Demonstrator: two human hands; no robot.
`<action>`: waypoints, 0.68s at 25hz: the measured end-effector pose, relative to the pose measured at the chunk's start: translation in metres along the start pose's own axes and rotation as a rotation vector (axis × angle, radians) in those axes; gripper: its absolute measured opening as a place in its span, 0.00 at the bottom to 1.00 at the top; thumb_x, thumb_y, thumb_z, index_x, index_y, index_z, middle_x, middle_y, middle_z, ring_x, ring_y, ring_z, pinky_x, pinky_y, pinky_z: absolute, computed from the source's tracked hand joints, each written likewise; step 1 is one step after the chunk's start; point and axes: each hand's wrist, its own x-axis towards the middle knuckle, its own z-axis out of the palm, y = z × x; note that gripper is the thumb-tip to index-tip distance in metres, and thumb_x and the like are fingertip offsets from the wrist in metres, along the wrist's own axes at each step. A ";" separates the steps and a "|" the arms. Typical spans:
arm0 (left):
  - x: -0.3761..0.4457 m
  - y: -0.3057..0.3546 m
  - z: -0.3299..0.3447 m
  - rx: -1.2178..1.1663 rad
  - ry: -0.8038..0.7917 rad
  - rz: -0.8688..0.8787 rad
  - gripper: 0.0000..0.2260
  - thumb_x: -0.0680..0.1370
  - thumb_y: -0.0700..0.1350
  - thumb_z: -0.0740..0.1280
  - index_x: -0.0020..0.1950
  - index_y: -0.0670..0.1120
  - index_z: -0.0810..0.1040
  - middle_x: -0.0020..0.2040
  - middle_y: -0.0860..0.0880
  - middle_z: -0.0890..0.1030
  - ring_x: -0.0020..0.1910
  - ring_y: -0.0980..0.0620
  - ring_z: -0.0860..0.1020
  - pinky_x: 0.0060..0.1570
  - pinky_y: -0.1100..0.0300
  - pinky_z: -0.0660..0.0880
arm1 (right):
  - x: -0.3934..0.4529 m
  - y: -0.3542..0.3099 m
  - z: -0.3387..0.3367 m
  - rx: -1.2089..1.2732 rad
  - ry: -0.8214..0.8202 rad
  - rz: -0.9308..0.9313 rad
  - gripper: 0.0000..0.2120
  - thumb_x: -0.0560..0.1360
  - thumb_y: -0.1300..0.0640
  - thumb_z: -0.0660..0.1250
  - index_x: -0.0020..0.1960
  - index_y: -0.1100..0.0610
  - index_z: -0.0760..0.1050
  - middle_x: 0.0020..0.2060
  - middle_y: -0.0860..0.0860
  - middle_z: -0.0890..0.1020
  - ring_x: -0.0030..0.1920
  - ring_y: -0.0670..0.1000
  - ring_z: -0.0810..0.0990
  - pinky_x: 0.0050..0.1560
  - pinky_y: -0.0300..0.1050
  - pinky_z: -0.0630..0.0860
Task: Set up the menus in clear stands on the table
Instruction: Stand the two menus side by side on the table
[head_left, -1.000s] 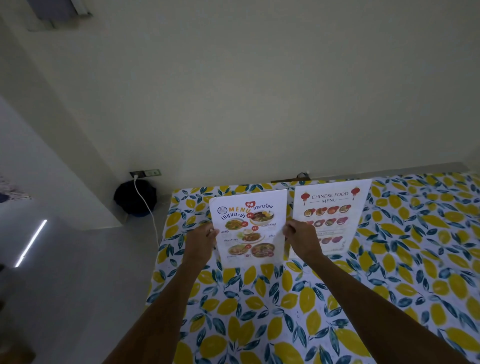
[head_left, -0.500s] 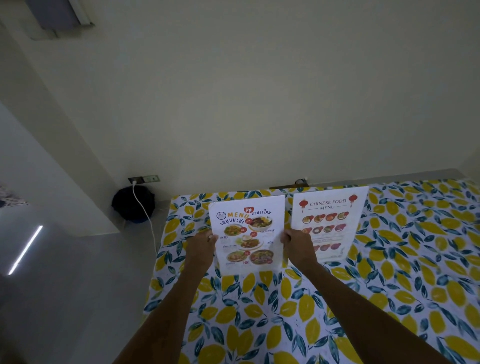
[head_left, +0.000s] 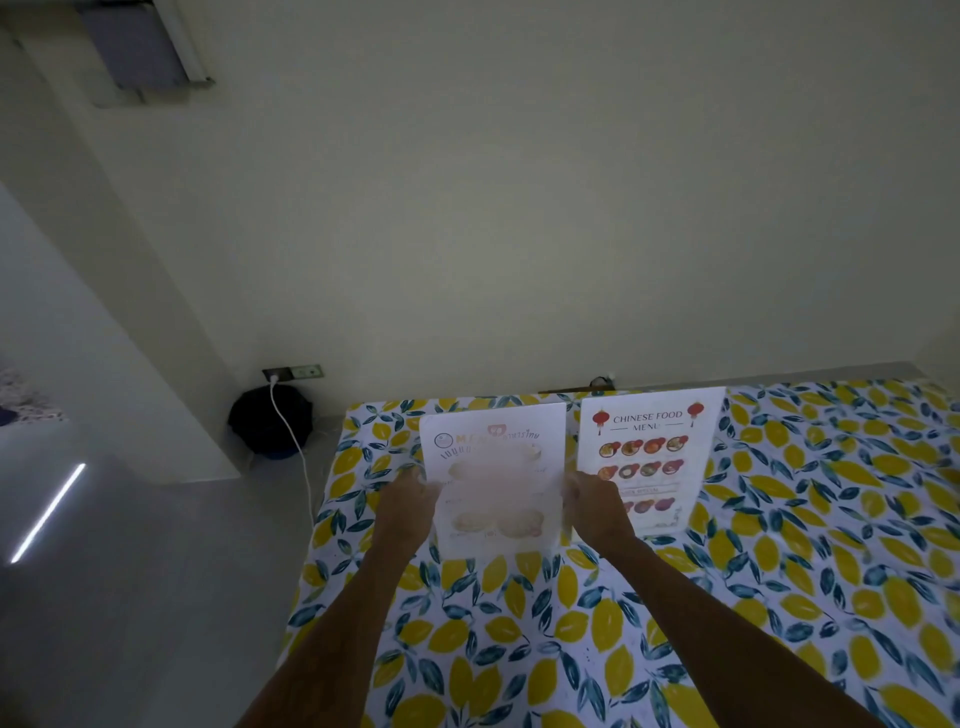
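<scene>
A Thai food menu in a clear stand (head_left: 496, 478) stands upright on the table (head_left: 810, 519), which is covered by a lemon-patterned cloth. My left hand (head_left: 413, 501) grips its left edge and my right hand (head_left: 592, 501) grips its right edge. The menu's middle looks washed out and blurred. Right beside it stands a second clear stand holding the Chinese Food menu (head_left: 649, 457); my right hand covers part of its lower left corner.
The table's left edge (head_left: 322, 525) drops to a grey floor. A dark round object (head_left: 260, 423) with a white cable (head_left: 291, 441) plugged into a wall socket (head_left: 293, 372) sits near the wall. The wall runs just behind the table.
The Thai menu stand stays between both hands in about the same place on the table. Its printed face now looks faded and blurred. The view has shifted slightly.
</scene>
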 end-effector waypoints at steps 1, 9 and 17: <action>-0.004 0.003 -0.001 0.006 -0.007 -0.007 0.16 0.79 0.49 0.67 0.59 0.38 0.77 0.52 0.40 0.83 0.52 0.39 0.81 0.43 0.57 0.70 | -0.004 0.002 -0.004 -0.007 -0.005 -0.031 0.09 0.78 0.60 0.58 0.44 0.61 0.75 0.41 0.61 0.83 0.41 0.59 0.81 0.39 0.49 0.76; -0.066 0.032 0.011 0.233 0.005 -0.020 0.20 0.79 0.55 0.65 0.67 0.47 0.73 0.64 0.44 0.77 0.63 0.43 0.77 0.59 0.48 0.76 | -0.049 0.035 -0.049 -0.220 -0.092 -0.175 0.20 0.79 0.51 0.58 0.68 0.56 0.70 0.60 0.56 0.78 0.62 0.57 0.76 0.60 0.52 0.75; -0.147 0.100 0.074 0.468 -0.042 0.088 0.25 0.80 0.58 0.60 0.74 0.48 0.67 0.72 0.45 0.72 0.70 0.43 0.71 0.67 0.46 0.69 | -0.105 0.090 -0.107 -0.381 -0.181 -0.182 0.21 0.79 0.51 0.58 0.71 0.54 0.65 0.68 0.56 0.72 0.67 0.59 0.70 0.61 0.57 0.75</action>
